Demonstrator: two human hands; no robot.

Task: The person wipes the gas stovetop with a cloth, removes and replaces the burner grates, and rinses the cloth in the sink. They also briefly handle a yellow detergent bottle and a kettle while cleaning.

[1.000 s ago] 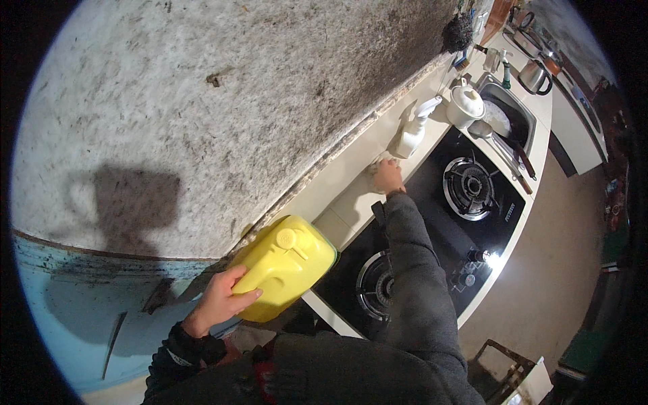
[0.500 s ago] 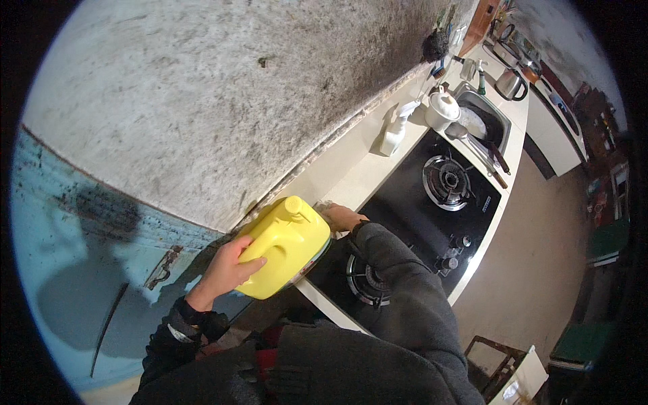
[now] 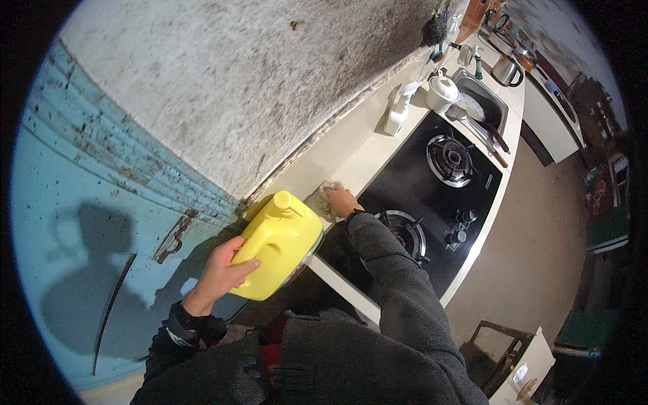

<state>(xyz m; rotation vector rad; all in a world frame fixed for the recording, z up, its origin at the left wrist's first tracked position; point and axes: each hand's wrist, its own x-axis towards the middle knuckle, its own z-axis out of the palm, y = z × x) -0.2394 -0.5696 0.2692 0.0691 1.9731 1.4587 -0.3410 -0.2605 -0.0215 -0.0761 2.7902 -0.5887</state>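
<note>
My left hand (image 3: 226, 270) is closed round the handle of a yellow plastic jug (image 3: 291, 244) with a yellow cap. It hangs tilted at the left end of the counter, over the dark gap below. Beyond it, my right hand (image 3: 343, 202) presses a crumpled pale cloth (image 3: 329, 192) on the cream counter strip (image 3: 358, 165) behind the stove. Parts of the cloth lie hidden under the fingers. Beside my right forearm is the black gas stove (image 3: 428, 179) with two burners; the sleeve partly covers the nearer one.
Along the back stand a white spray bottle (image 3: 401, 111) and a white lidded pot (image 3: 443, 93). Past the stove, long-handled utensils (image 3: 476, 131) lie by a metal sink (image 3: 503, 111), with a kettle (image 3: 506, 71) farther off. A stained grey wall (image 3: 202, 88) and blue door (image 3: 81, 189) close the left.
My right hand and the cloth have shifted a little farther along the back strip; more of the cloth shows. The jug stays in my left hand, slightly farther left. The whole view has tilted.
</note>
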